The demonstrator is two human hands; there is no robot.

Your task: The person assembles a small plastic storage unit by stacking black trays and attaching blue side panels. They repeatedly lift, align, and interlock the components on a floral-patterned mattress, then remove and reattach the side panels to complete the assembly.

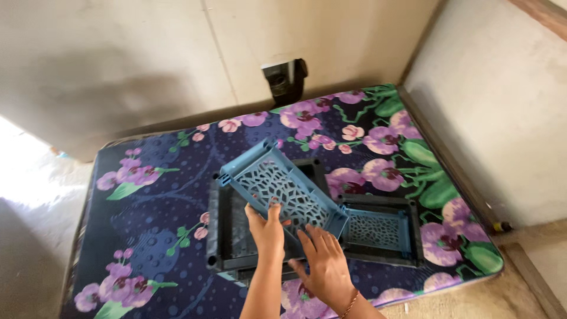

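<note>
On a mattress (153, 195) with a dark blue cover printed in purple flowers lie plastic shelf parts. The left hand (266, 227) has its fingers closed on the lower edge of a blue lattice panel (280, 189), held tilted over a dark grey frame (221, 230). The right hand (325, 263) rests open, fingers spread flat on the same panel's near corner. Just right, a smaller blue lattice panel (375, 229) sits inside a second dark frame (413, 236). A dark wall fitting (284, 80) hangs above the mattress.
</note>
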